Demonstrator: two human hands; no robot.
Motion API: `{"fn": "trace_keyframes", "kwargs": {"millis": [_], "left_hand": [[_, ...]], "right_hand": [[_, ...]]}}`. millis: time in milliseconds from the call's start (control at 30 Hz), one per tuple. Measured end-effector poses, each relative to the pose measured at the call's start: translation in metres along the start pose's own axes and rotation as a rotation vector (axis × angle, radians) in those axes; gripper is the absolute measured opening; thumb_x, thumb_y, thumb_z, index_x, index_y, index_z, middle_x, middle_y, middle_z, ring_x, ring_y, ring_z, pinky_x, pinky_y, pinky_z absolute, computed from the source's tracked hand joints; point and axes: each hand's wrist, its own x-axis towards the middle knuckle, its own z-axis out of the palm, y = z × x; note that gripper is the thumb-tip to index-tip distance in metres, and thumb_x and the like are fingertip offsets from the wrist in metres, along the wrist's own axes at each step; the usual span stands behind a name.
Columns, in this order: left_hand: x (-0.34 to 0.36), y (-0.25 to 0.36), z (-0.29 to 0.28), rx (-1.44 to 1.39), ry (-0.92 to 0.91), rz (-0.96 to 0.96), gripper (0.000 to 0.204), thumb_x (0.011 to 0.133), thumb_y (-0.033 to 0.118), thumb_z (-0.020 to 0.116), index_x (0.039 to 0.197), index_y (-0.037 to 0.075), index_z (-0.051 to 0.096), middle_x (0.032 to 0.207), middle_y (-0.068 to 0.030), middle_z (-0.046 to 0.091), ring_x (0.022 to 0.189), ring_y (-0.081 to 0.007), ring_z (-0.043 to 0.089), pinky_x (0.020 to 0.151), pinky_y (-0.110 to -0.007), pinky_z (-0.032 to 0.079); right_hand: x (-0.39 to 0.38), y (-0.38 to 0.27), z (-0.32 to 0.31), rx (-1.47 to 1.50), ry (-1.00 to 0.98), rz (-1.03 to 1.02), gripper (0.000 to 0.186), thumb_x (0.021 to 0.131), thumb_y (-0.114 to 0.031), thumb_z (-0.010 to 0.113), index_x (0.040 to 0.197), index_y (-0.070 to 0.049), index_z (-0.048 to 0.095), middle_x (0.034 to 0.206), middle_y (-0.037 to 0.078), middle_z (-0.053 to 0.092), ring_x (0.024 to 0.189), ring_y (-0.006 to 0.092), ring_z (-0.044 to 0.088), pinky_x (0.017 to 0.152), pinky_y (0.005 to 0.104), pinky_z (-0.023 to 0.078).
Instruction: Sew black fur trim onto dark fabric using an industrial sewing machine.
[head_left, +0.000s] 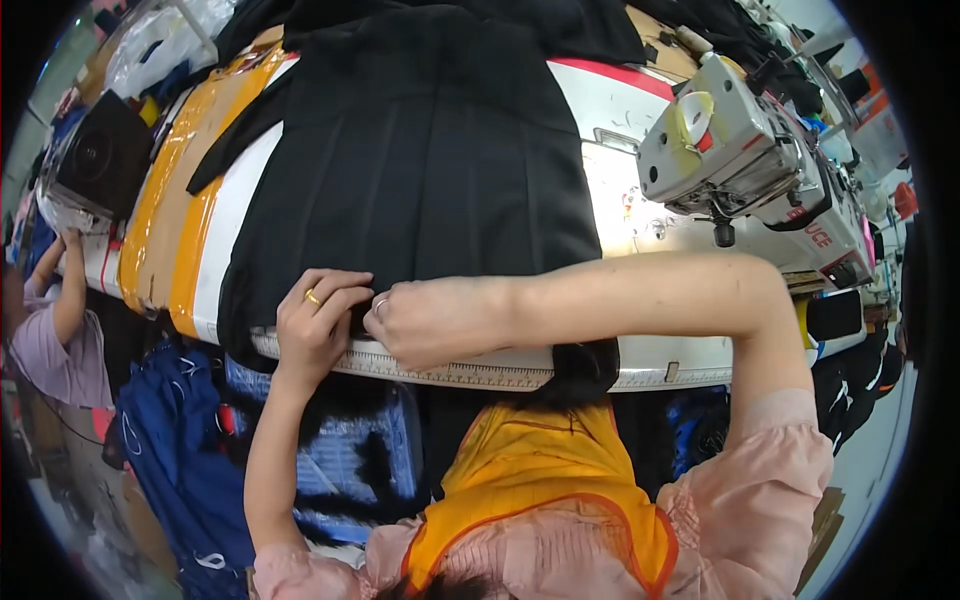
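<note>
A black garment (410,190) with pressed vertical lines lies spread over the white sewing table, its near edge at the table's front. My left hand (322,318), with a gold ring, has its fingers bent over that near edge and pinches the cloth. Close to its right, my right hand (425,322) is closed on the same edge, its arm reaching across from the right. The fingertips of both hands almost meet, and the small fold between them is mostly hidden. A measuring tape strip (470,375) runs along the table's front edge under my wrists.
A white sewing machine (745,150) stands at the right. Orange tape (188,235) covers boards at the left, near a dark box (100,155). Blue clothing (180,450) hangs at the lower left, beside a blue plastic crate (360,460). Another person (62,335) works at the far left.
</note>
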Motion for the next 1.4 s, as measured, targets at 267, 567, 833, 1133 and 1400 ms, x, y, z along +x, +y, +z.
{"fn": "trace_keyframes", "kwargs": {"millis": [267,567,833,1133,1400], "left_hand": [[-0.002,0.001,0.002,0.008,0.035,0.046,0.026,0.063,-0.008,0.061,0.085,0.006,0.064,0.089,-0.0035,0.065,0.081,-0.0231,0.061,0.068,-0.034,0.051],[0.003,0.031,0.012,0.158,-0.094,0.235,0.03,0.07,0.014,0.071,0.096,0.006,0.06,0.084,-0.0038,0.054,0.073,-0.0183,0.056,0.065,-0.029,0.048],[0.012,0.036,-0.004,0.305,-0.141,0.431,0.017,0.074,0.009,0.06,0.091,0.01,0.056,0.071,0.0009,0.047,0.061,-0.0118,0.052,0.053,-0.024,0.041],[0.041,0.087,-0.062,0.387,0.045,0.602,0.019,0.068,0.007,0.06,0.085,0.016,0.055,0.057,0.0067,0.034,0.045,-0.0058,0.037,0.043,-0.021,0.022],[0.013,0.058,-0.052,0.003,-0.282,-0.172,0.034,0.073,0.016,0.073,0.104,0.007,0.062,0.073,-0.0056,0.06,0.059,-0.0199,0.056,0.056,-0.028,0.045]], "right_hand": [[-0.025,0.013,0.029,0.205,0.353,0.131,0.011,0.071,-0.012,0.06,0.075,-0.002,0.056,0.08,0.007,0.052,0.071,0.0182,0.058,0.058,0.0292,0.051],[-0.039,0.006,0.034,1.219,0.46,0.894,0.018,0.075,-0.016,0.066,0.086,-0.002,0.066,0.083,0.013,0.063,0.076,0.0243,0.062,0.069,0.033,0.049],[-0.025,0.011,0.052,0.981,0.724,0.939,0.014,0.077,-0.013,0.064,0.08,0.0,0.06,0.081,0.011,0.058,0.078,0.0228,0.06,0.069,0.032,0.047],[-0.038,0.17,0.079,0.578,0.895,1.355,0.026,0.077,-0.024,0.066,0.09,-0.001,0.067,0.087,0.014,0.067,0.083,0.0231,0.064,0.077,0.0312,0.048],[-0.08,0.156,0.102,0.352,1.023,1.292,0.016,0.078,-0.01,0.061,0.092,-0.002,0.063,0.093,0.013,0.062,0.088,0.0248,0.061,0.079,0.0343,0.048]]}}
